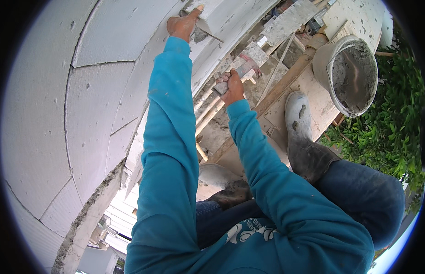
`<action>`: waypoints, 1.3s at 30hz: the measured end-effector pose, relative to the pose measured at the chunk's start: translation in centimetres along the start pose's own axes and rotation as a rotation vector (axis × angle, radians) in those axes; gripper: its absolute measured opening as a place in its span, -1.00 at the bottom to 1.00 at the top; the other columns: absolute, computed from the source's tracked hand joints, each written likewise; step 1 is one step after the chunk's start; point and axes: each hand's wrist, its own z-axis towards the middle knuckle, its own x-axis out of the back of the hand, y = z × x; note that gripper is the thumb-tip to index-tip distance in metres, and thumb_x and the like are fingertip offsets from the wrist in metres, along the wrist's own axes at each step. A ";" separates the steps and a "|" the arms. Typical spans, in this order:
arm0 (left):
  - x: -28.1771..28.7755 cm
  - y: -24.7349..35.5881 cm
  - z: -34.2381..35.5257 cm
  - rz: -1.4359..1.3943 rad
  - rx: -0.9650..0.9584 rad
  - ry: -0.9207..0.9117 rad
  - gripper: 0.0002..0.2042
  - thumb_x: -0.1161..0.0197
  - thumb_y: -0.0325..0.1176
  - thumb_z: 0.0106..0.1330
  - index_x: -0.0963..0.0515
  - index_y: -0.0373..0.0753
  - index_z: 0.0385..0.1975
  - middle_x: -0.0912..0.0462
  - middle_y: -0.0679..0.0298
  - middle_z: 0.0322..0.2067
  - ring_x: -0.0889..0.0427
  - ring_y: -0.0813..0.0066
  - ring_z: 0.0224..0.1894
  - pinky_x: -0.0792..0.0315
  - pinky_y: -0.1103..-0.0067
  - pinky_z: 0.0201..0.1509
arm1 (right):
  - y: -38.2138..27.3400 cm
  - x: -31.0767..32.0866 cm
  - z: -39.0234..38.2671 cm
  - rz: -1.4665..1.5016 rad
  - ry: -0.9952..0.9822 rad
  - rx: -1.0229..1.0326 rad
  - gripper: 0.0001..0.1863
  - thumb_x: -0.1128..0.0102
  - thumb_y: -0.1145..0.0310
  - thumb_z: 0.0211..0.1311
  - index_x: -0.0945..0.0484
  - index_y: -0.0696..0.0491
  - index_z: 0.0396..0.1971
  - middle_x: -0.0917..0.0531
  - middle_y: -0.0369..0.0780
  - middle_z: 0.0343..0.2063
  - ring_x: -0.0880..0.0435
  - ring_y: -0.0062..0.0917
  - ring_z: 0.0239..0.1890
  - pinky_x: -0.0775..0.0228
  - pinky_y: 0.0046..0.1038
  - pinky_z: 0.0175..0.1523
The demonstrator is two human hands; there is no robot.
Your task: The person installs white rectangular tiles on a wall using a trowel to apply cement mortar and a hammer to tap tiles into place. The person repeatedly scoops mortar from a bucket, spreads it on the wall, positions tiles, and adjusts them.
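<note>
My left hand (180,26) rests at the white block wall (102,98), one digit stretched along the edge of a small recess with a thin wire or stick jutting out; its other fingers are partly hidden. My right hand (231,86) is closed round a grey, mortar-smeared tool (220,89), lower down beside the wall. Just beyond it lies a pinkish-grey object (249,66) that I cannot make out, among rough offcuts.
A bucket of grey mortar (354,82) stands right on a plank platform (313,114), beside my rubber boot (298,114). Poles (208,114), boards and rubble lie along the wall's base. Green foliage (381,141) shows past the platform's edge. A light structure shows below left.
</note>
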 end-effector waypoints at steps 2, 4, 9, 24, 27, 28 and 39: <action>0.1 0.1 -0.3 0.000 0.033 0.003 -0.40 -0.51 0.16 -0.10 -0.63 -0.41 -0.58 -0.36 0.38 -0.72 -0.19 0.57 -0.70 -0.10 0.54 -0.63 | -0.2 -0.9 -0.5 0.102 0.152 0.032 -0.77 0.14 0.29 0.41 -0.27 0.02 -0.48 -0.33 -0.32 -0.62 -0.30 -0.57 -0.64 -0.31 -0.40 -0.51; -0.2 0.1 -0.1 0.012 0.003 0.008 -0.40 -0.51 0.15 -0.10 -0.62 -0.42 -0.59 -0.42 0.34 -0.69 -0.21 0.55 -0.69 -0.13 0.53 -0.62 | 0.7 -1.2 -0.3 0.109 0.162 0.056 -0.79 0.13 0.31 0.41 -0.27 0.01 -0.46 -0.32 -0.33 -0.62 -0.30 -0.57 -0.64 -0.31 -0.40 -0.51; -0.7 -1.3 1.0 -0.054 -0.055 0.034 -0.40 -0.52 0.14 -0.11 -0.61 -0.45 -0.59 -0.58 0.23 -0.59 -0.25 0.51 -0.67 -0.21 0.50 -0.58 | 2.6 -1.5 -0.5 -0.094 -0.154 -0.063 -0.85 0.09 0.32 0.41 -0.27 -0.02 -0.40 -0.31 -0.36 -0.61 -0.29 -0.60 -0.64 -0.30 -0.41 -0.52; -0.6 -2.0 2.4 0.119 -0.076 0.004 -0.40 -0.39 0.14 0.05 -0.64 -0.45 -0.34 -0.70 -0.02 -0.36 -0.65 0.15 -0.26 -0.46 0.36 -0.13 | 2.2 -3.5 -0.4 0.191 0.191 0.171 -0.83 0.15 0.29 0.34 -0.24 0.03 -0.41 -0.31 -0.33 -0.61 -0.31 -0.56 -0.62 -0.34 -0.40 -0.48; -0.4 -1.3 1.9 0.085 -0.013 -0.035 -0.40 -0.45 0.13 -0.01 -0.63 -0.46 -0.42 -0.65 0.07 -0.45 -0.53 0.27 -0.39 -0.39 0.41 -0.27 | 3.7 -3.8 0.3 0.115 0.104 0.090 -0.90 0.11 0.35 0.34 -0.27 0.05 -0.27 -0.32 -0.32 -0.58 -0.30 -0.57 -0.64 -0.32 -0.39 -0.53; -0.3 -0.4 1.2 0.096 0.069 -0.053 -0.41 -0.49 0.13 -0.06 -0.63 -0.45 -0.49 -0.60 0.17 -0.53 -0.42 0.39 -0.51 -0.33 0.47 -0.40 | 3.4 -3.3 0.2 0.045 -0.003 0.019 -0.91 0.11 0.35 0.35 -0.27 0.04 -0.27 -0.32 -0.32 -0.58 -0.29 -0.57 -0.64 -0.32 -0.39 -0.53; -0.1 -2.4 2.2 -0.204 -0.078 -0.084 -0.46 -0.49 0.00 0.03 -0.62 -0.50 -0.37 -0.66 0.12 -0.42 -0.58 0.35 -0.39 -0.44 0.40 -0.29 | 1.4 -4.2 -1.0 0.184 0.225 0.155 -0.74 0.19 0.24 0.44 -0.22 -0.03 -0.50 -0.25 -0.36 -0.65 -0.26 -0.60 -0.63 -0.31 -0.42 -0.49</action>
